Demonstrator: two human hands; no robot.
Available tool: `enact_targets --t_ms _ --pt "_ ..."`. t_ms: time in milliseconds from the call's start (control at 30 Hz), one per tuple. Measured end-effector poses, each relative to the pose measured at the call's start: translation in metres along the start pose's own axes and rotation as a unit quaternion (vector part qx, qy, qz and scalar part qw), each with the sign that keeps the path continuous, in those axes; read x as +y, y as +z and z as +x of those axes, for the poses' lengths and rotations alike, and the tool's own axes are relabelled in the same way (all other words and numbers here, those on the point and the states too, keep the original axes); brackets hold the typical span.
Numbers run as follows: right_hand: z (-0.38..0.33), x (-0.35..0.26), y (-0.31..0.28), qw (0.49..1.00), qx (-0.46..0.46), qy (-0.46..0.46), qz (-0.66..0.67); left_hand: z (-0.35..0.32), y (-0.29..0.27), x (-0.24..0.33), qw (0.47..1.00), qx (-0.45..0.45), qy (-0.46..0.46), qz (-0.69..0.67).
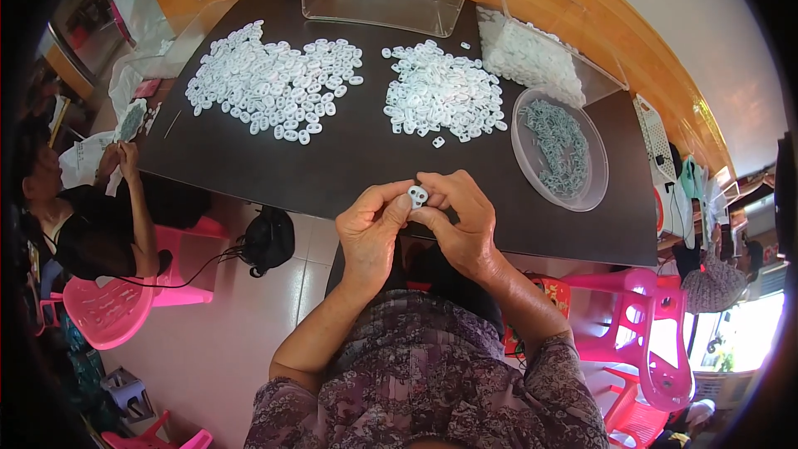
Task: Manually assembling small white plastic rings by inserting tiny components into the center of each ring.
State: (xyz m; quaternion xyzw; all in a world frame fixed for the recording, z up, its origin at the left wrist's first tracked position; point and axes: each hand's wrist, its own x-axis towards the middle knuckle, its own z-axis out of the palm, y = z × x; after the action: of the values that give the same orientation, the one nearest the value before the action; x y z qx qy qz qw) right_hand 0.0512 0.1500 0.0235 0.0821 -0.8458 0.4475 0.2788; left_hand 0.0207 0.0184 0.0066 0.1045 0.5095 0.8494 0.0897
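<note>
Between my two hands, over the table's near edge, is a small white plastic piece (417, 196) with dark round holes in its face. My left hand (370, 233) pinches it between thumb and fingers. My right hand (462, 220) grips its other side, thumb low and fingers curled above. Beyond my hands lies a heap of small white pieces (445, 91), with one loose piece (438, 142) at its near edge. Further left spreads a wider heap of white oval pieces (274, 83) with holes. To the right, a round clear tub (600, 179) contains small grey-green parts (559, 145).
On the dark table (332, 175), a clear rectangular bin (382, 12) stands at the back, and another bin holds white pieces (532, 62). A thin stick (173, 125) lies at the left. Another person (91, 224) sits at left. Pink chairs (108, 308) flank the table.
</note>
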Motion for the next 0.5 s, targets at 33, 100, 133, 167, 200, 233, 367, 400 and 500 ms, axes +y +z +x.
enact_targets --t_ms 33,100,133,167,200,233,367,400,500 --pt "0.0 -0.001 0.0 1.0 -0.004 0.023 0.014 0.0 0.0 0.001 1.0 0.0 0.0 0.0" --pt "0.002 -0.004 -0.001 1.0 -0.009 0.001 0.005 -0.001 -0.001 0.004 1.0 -0.011 0.002 0.004" --pt "0.003 -0.005 -0.001 1.0 -0.015 -0.022 -0.005 0.0 -0.003 0.003 1.0 -0.011 0.001 0.005" --pt "0.003 -0.006 -0.002 1.0 -0.015 -0.021 -0.004 0.0 -0.005 0.003 1.0 -0.024 0.001 -0.013" --pt "0.003 -0.007 -0.002 0.999 -0.024 -0.02 0.006 0.001 -0.007 0.002 0.999 -0.037 0.001 -0.032" --pt "0.003 -0.007 -0.003 0.999 -0.034 -0.019 0.016 0.002 -0.009 0.002 0.999 -0.037 0.001 -0.032" --pt "0.0 -0.004 -0.005 0.995 -0.035 0.015 0.088 0.001 -0.007 0.005 0.999 -0.047 -0.003 -0.013" --pt "-0.001 -0.003 -0.005 0.994 -0.034 0.024 0.098 -0.001 -0.006 0.006 0.999 -0.041 0.003 0.003" --pt "-0.003 -0.007 -0.003 0.986 -0.034 0.062 0.151 -0.001 -0.005 0.002 0.998 -0.045 0.022 -0.027"
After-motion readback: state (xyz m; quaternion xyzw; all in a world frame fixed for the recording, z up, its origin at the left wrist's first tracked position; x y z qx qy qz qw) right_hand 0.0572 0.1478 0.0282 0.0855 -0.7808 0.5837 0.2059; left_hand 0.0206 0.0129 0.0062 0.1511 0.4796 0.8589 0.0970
